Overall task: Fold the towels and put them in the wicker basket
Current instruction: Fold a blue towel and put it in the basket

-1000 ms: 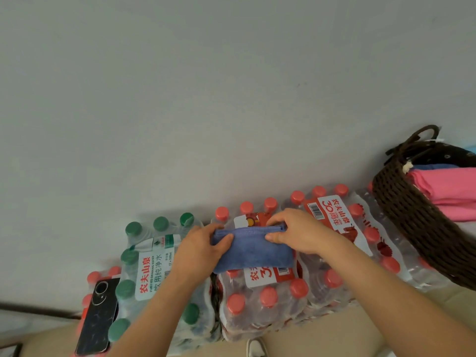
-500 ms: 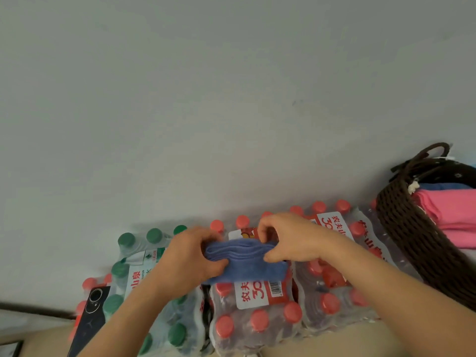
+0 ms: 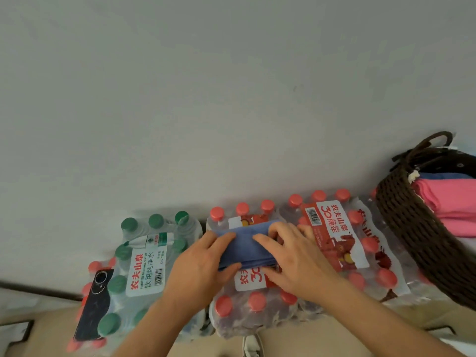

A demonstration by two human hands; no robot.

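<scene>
Head view shows you working on top of shrink-wrapped packs of water bottles, which serve as your folding surface because they give a roughly level bed at a handy height. Your left hand (image 3: 203, 264) is curled round the left end of the blue towel (image 3: 246, 247), thumb underneath at the near edge and fingers over the top, so it has a real hold there. Your right hand (image 3: 291, 258) lies mostly flat, fingers spread across the right end, pressing down more than pinching; whether any finger is tucked under the cloth, you cannot tell from here. Held this way, the towel stays a compact folded bundle and its layers do not slide on the slick plastic of the red-capped pack (image 3: 257, 302). It sits across that pack, in the middle of the scene. The wicker basket (image 3: 417, 235) stands well to the right, tilted towards you, with pink towels (image 3: 450, 202) already stacked inside and a strip of blue above them, so the fold looks about finished and the carry to the right likely comes next. A phone (image 3: 94, 305) rests on the green-capped pack (image 3: 146, 256) at the left, clear of your path.
</scene>
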